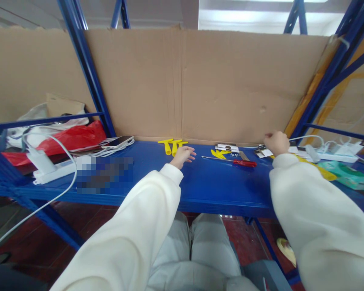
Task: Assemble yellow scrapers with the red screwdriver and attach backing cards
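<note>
My left hand [184, 157] hovers over the blue shelf [212, 186], its fingers stretched out and holding nothing. Just beyond it lie yellow T-shaped plastic pieces [168, 148]. My right hand [277, 142] is further right, its fingers curled above small black-and-white pieces [263, 152]; what it may hold is hidden. Between the hands rests a screwdriver with a red handle [244, 163], its shaft pointing left. Behind the screwdriver are flat yellow pieces [220, 154], a stack of black-and-white parts [227, 148] and tiny metal bits [235, 155].
A cardboard panel [230, 85] closes the back. At left are a white power strip [60, 169], a red bag [75, 137], a phone [118, 141] and cables. A yellow bag [326, 173], a green packet [348, 175] and another power strip [336, 157] lie at right.
</note>
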`<state>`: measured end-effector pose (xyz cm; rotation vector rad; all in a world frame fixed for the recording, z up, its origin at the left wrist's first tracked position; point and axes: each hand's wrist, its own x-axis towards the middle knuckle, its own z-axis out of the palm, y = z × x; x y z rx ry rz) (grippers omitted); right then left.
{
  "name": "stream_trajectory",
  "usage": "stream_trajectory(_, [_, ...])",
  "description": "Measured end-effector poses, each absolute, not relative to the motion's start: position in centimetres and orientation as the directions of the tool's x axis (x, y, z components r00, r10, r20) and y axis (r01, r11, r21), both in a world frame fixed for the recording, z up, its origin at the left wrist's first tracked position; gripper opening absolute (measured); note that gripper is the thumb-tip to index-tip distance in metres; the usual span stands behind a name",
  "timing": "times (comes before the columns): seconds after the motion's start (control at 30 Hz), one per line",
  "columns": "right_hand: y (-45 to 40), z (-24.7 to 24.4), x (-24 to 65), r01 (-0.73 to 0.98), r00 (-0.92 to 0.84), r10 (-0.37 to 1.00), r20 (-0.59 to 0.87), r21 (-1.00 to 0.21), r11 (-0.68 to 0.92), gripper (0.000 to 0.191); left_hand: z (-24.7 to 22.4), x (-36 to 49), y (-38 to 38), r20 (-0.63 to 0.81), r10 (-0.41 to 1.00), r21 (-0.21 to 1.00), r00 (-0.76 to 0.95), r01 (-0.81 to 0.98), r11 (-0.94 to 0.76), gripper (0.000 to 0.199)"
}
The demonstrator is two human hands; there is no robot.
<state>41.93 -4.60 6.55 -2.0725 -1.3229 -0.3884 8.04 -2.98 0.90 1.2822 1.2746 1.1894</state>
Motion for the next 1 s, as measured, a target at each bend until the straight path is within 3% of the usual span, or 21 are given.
stream_trajectory(0.1, [-3.9,6.7,40.0,0.833,0.509,0.593,0.624,-0.530,-0.156,0.034,0.8,8.0,-2.9,0.045,0.999,0.993,-0.009,0.111,-0.044,0.008])
stream_trajectory(0.2, [-3.3,5.5,38.0,0.797,0.499,0.560,0.662,-0.604,0.005,0.035,0.5,7.9,-2.4,0.078,0.997,0.981,-0.019,0.178,-0.073,0.012])
stream_trajectory(0.3, [-2.8,3.0,36.3,0.813,0.343,0.654,0.674,-0.562,0.153,0.032,0.0,7.8,-1.9,0.157,0.986,0.937,-0.057,0.324,-0.130,0.016])
stream_trajectory(0.4, [-2.4,0.8,35.5,0.842,0.120,0.743,0.658,-0.464,0.275,0.029,-0.3,7.5,-1.9,0.352,0.930,0.828,-0.105,0.499,-0.258,0.020])
stream_trajectory(0.5, [-2.1,-0.2,35.6,0.851,0.060,0.787,0.613,-0.444,0.281,0.030,-0.4,7.2,-2.4,0.429,0.882,0.701,-0.194,0.688,-0.189,0.027])
stream_trajectory(0.6, [-1.8,-0.5,36.0,0.855,0.072,0.813,0.578,-0.455,0.247,0.030,-0.3,6.9,-2.9,0.324,0.914,0.526,-0.246,0.849,0.042,0.041])
stream_trajectory(0.7, [-1.5,-0.7,36.2,0.859,0.059,0.822,0.567,-0.449,0.247,0.029,-0.4,6.9,-3.0,0.234,0.950,0.385,-0.206,0.917,0.104,0.047])
stream_trajectory(1.0, [-1.5,-0.8,36.1,0.860,0.041,0.833,0.551,-0.445,0.252,0.028,-0.6,6.7,-2.9,0.253,0.951,0.290,-0.176,0.952,0.099,0.050])
